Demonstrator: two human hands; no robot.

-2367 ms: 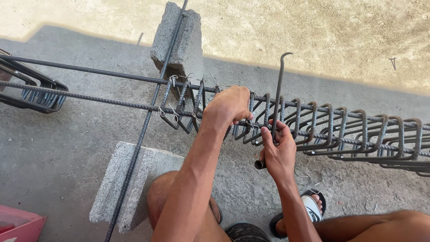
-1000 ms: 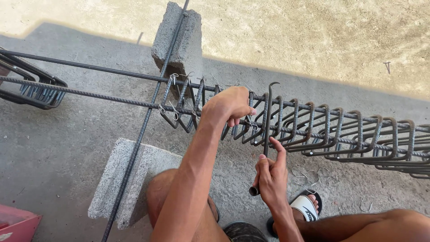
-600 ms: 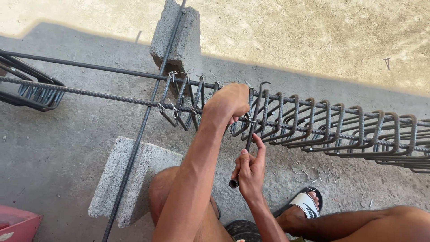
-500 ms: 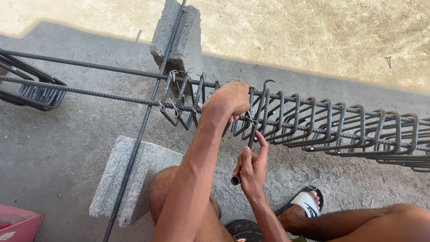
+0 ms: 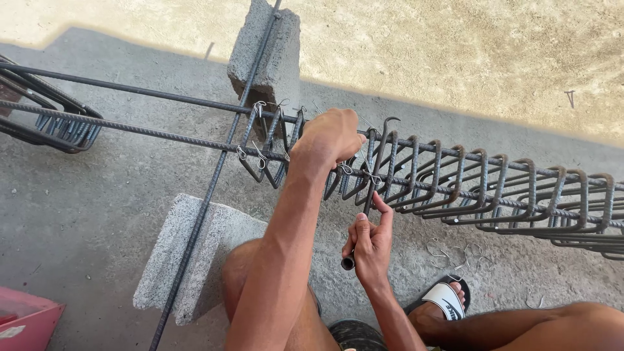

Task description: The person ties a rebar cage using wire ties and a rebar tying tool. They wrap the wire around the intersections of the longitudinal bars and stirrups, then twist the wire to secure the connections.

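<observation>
Concrete floor [image 5: 78, 208] with supports and loose items.
Two grey concrete blocks [image 5: 195, 257] stand on it; bent wire ties [image 5: 458, 250] lie scattered near a sandalled foot [image 5: 442, 300]; a red container [image 5: 26, 322] sits at the lower-left corner.

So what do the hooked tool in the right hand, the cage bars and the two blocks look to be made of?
Hooked tool in the right hand: dark bare steel rod, probably; matte, one end bent.
Ribbed bars and stirrups: steel rebar, brownish, seemingly lightly rusted.
Blocks: grey concrete, coarse and pitted.
Left hand grips the cage.
</observation>
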